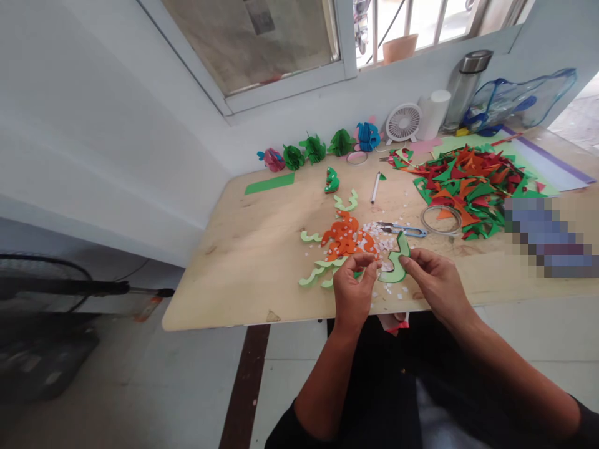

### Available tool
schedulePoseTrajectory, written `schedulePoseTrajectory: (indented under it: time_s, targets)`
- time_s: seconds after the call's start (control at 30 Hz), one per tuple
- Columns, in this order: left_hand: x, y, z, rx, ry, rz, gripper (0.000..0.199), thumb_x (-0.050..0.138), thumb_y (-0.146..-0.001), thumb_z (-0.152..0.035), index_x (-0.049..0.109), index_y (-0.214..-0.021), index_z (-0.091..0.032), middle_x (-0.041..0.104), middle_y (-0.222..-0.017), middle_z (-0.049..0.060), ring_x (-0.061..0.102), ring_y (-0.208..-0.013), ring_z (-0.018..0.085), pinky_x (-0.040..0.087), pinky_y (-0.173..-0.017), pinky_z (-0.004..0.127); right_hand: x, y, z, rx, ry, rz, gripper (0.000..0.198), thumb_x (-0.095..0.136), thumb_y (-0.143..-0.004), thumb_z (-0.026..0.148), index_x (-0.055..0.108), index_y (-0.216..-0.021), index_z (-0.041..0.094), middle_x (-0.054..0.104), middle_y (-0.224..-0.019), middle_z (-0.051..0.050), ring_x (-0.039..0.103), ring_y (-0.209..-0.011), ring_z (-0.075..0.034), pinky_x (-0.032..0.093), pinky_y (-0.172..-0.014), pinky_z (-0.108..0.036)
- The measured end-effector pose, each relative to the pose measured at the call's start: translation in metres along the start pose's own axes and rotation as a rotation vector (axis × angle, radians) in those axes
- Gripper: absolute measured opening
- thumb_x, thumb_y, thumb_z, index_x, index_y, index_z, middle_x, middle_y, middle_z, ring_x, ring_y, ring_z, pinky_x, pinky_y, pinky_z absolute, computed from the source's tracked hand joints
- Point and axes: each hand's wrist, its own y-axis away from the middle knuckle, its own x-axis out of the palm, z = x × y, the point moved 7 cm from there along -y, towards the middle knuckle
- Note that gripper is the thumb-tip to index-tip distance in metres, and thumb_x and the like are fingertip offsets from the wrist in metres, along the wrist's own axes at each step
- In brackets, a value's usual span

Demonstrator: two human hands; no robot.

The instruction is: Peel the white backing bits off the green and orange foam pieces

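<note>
My right hand (437,280) pinches a wavy light-green paper cutout (397,269) with a dark-green edge, just above the table. Close to the cutout's left end, the thumb and fingers of my left hand (354,290) are pressed together; whatever they hold is too small to make out. Beyond my left hand lies a pile of orange wavy cutouts (344,240), sprinkled with small white paper bits (384,244). Light-green wavy strips (311,275) lie around that pile. Thread snips (406,230) with blue handles rest just past the cutout.
On the wooden table (224,268) stand paper figures (313,148), a small white fan (403,123) and a bottle (463,90) along the wall. A heap of red, orange and green scraps (472,181), a tape roll (441,220) and a pen (375,188) lie farther back.
</note>
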Motion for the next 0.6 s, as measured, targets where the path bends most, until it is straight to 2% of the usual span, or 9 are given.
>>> schedulePoseTrajectory:
  time_s: [0.13,0.23,0.3,0.4,0.47,0.53,0.6]
  targets:
    - [0.002,-0.003,-0.009,0.154,-0.284,0.021,0.017,0.05,-0.086,-0.015,0.066,-0.092,-0.018,0.071,-0.085,0.005,0.065,-0.084,0.018,0.048,-0.079,0.032,-0.007,-0.004,0.005,-0.061,0.015,-0.047,0.023,0.066,-0.077,0.04,0.062,-0.069,0.018,0.057,-0.061,0.001,0.051,-0.056,-0.015,0.038,-0.051,-0.025]
    - [0.004,-0.004,-0.016,0.226,-0.451,0.012,0.016,0.049,-0.087,-0.017,0.066,-0.089,-0.018,0.07,-0.08,0.004,0.064,-0.079,0.018,0.048,-0.076,0.033,-0.013,-0.006,0.009,-0.102,0.051,-0.063,0.023,0.064,-0.079,0.039,0.063,-0.069,0.019,0.061,-0.066,-0.001,0.054,-0.061,-0.016,0.042,-0.056,-0.027]
    - [0.003,-0.004,-0.02,0.242,-0.483,-0.003,0.011,0.054,-0.083,-0.016,0.065,-0.083,-0.019,0.068,-0.076,0.003,0.062,-0.077,0.018,0.048,-0.075,0.033,-0.015,-0.006,0.01,-0.114,0.051,-0.058,0.022,0.063,-0.08,0.038,0.064,-0.07,0.019,0.062,-0.068,-0.001,0.055,-0.063,-0.017,0.043,-0.058,-0.027]
    - [0.0,-0.003,-0.023,0.267,-0.411,0.016,0.015,0.059,-0.075,-0.008,0.067,-0.082,-0.019,0.069,-0.084,0.004,0.062,-0.087,0.019,0.049,-0.081,0.035,-0.016,-0.005,0.01,-0.11,0.019,-0.049,0.019,0.063,-0.08,0.036,0.065,-0.073,0.019,0.063,-0.07,-0.001,0.055,-0.063,-0.017,0.043,-0.058,-0.027]
    - [-0.001,-0.004,-0.018,0.211,-0.314,0.059,0.016,0.059,-0.076,-0.01,0.069,-0.083,-0.019,0.07,-0.086,0.004,0.063,-0.084,0.018,0.05,-0.078,0.033,-0.016,-0.006,0.009,-0.095,-0.017,-0.043,0.017,0.064,-0.08,0.035,0.067,-0.076,0.019,0.063,-0.071,-0.001,0.055,-0.063,-0.016,0.043,-0.058,-0.027]
    - [-0.004,-0.004,-0.007,0.073,-0.204,0.086,0.012,0.06,-0.079,-0.019,0.07,-0.085,-0.018,0.07,-0.077,0.003,0.062,-0.068,0.015,0.05,-0.065,0.028,-0.015,-0.006,0.008,-0.086,-0.046,-0.036,0.016,0.065,-0.079,0.035,0.067,-0.078,0.019,0.063,-0.071,-0.001,0.056,-0.064,-0.017,0.043,-0.058,-0.028]
    - [-0.006,-0.005,0.001,-0.03,-0.12,0.088,0.013,0.062,-0.079,-0.025,0.071,-0.085,-0.017,0.07,-0.074,0.003,0.061,-0.063,0.014,0.048,-0.059,0.026,-0.013,-0.007,0.009,-0.087,-0.053,-0.027,0.016,0.065,-0.08,0.035,0.067,-0.077,0.019,0.062,-0.071,-0.001,0.056,-0.065,-0.017,0.043,-0.059,-0.028]
